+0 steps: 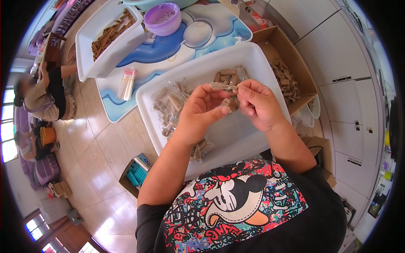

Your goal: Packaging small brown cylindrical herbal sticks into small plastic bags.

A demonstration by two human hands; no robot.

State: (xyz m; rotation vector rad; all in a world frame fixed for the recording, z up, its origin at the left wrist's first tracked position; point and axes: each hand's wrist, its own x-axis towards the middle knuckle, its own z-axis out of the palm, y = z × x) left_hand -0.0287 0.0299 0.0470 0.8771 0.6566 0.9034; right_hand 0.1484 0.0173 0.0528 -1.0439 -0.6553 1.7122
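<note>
Above a large white tub (145, 111), my left hand (202, 111) and my right hand (259, 105) meet. Between their fingertips is a small bundle of tan twine (223, 86), pinched at its right end by my right thumb and fingers. The fingers of my left hand curl under and beside it, with the thumb stretched toward the right hand. Small clear bags of brown cylinders (173, 103) fill the left side of the tub. Loose brown cylinders (229, 72) lie at its far side, partly hidden behind my hands.
On the blue patterned table (202, 44) stand a white bin (84, 50) of brown pieces and a purple bowl (162, 26). A bundle of clear bags (126, 84) lies there too. A cardboard box (306, 63) of brown pieces sits right. Two people sit at far left.
</note>
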